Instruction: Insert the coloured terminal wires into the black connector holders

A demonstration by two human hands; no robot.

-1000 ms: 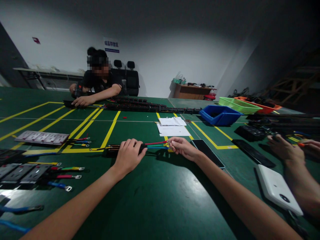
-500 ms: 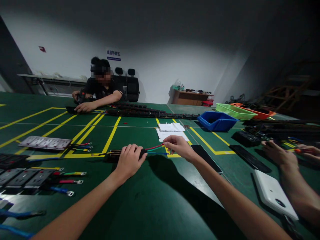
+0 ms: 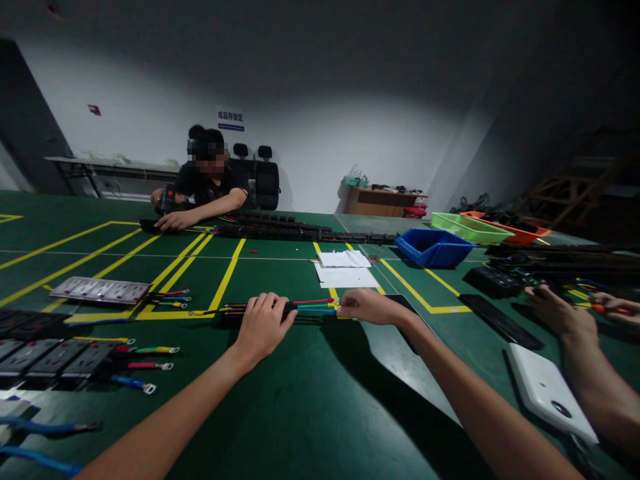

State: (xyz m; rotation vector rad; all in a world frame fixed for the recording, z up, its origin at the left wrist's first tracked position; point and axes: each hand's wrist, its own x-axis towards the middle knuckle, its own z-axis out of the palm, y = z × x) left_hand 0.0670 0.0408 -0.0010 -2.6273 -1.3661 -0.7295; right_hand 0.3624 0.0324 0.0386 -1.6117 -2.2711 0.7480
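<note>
My left hand is wrapped over a dark strip that lies on the green table. Red, green and blue wires run out of the strip's right end. At their tips, the fingers of my right hand are pinched together on the wire ends. From the left end of the strip a yellow-and-black wire with a ring terminal sticks out. My right palm hides part of a dark tablet-like object behind it.
Socket strips with ring-terminal wires lie at the left. White papers, a blue bin and a green tray stand farther back. A white device and another person's hands are at right; a person leans over the far side.
My right hand has moved slightly right and down along the wires, which now lie straighter and closer together. My left hand stays on the strip. The view has shifted a little.
</note>
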